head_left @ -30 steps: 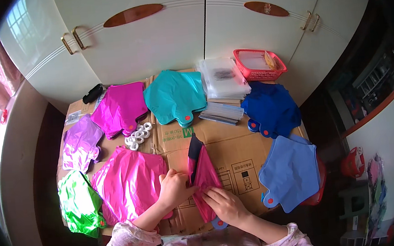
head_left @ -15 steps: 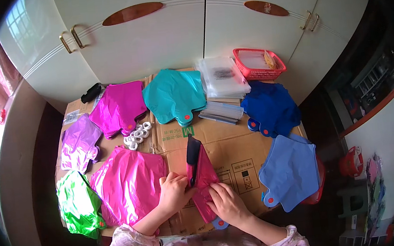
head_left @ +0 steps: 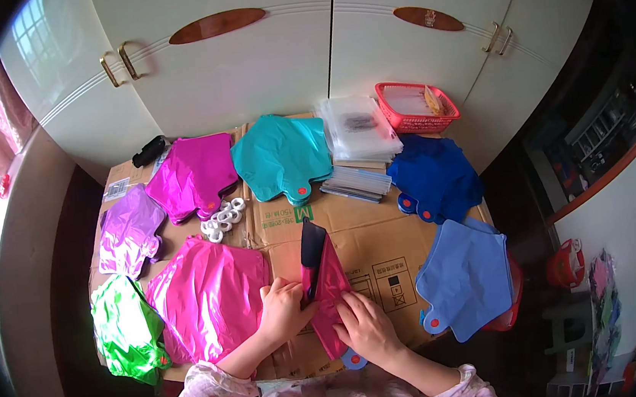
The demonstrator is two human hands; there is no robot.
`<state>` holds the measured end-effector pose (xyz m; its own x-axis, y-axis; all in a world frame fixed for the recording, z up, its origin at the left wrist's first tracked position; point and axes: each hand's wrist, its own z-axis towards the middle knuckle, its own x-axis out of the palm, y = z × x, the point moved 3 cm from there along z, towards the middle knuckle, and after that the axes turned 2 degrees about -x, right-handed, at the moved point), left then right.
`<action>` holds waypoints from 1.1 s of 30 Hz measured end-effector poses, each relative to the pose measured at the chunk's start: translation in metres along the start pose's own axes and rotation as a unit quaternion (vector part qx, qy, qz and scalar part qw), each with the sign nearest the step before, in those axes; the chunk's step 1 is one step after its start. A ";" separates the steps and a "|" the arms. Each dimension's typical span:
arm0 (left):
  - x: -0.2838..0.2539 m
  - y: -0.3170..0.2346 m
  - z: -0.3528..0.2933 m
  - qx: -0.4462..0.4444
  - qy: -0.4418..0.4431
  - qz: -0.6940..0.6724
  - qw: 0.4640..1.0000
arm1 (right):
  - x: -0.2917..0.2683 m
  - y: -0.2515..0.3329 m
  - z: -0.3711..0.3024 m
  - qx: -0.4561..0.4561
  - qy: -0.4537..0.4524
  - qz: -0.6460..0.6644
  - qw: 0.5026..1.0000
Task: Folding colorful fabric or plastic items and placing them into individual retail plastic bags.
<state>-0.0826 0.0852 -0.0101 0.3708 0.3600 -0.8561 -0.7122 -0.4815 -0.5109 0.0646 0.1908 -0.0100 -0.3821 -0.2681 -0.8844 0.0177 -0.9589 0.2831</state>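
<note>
A folded foil balloon (head_left: 326, 274), magenta with a dark navy strip along its upper left side, lies narrow and pointed in front of me on the cardboard. My left hand (head_left: 283, 309) has its fingers curled at the balloon's left edge, pinching it beside the dark strip. On its lower right side, my right hand (head_left: 365, 324) presses down with fingers laid out over the foil. A pale blue round tab with a red dot (head_left: 354, 359) pokes out below, partly covered by the right hand.
Flat foil balloon stacks ring the cardboard: green (head_left: 128, 331), pink (head_left: 209, 297), lilac (head_left: 130, 232), magenta (head_left: 192, 176), teal (head_left: 282, 156), dark blue (head_left: 436, 175) and light blue (head_left: 467, 280). White rings (head_left: 220, 219), clear bags (head_left: 357, 129), thin strips (head_left: 355, 183) and a red basket (head_left: 418, 121) sit among them.
Both hands stay at nearly the same spots on the folded balloon. The whole view has shifted very slightly.
</note>
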 end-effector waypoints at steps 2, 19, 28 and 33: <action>0.000 0.001 -0.001 0.004 -0.002 0.000 1.000 | 0.002 -0.001 -0.001 0.005 -0.005 -0.002 1.000; 0.000 0.000 -0.002 0.027 -0.008 -0.010 1.000 | 0.004 -0.002 -0.003 0.027 -0.009 -0.034 0.999; 0.004 -0.003 -0.001 0.053 -0.035 -0.016 0.998 | 0.003 -0.004 -0.002 0.028 -0.010 -0.026 0.999; -0.001 -0.006 -0.005 0.081 -0.053 -0.014 0.995 | 0.003 -0.004 -0.002 0.033 -0.005 -0.031 0.999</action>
<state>-0.0762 0.0837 -0.0066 0.3338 0.4574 -0.8242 -0.7920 -0.3382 -0.5084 0.0649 0.1941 -0.0146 -0.3893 -0.2078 -0.8974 -0.0678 -0.9651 0.2529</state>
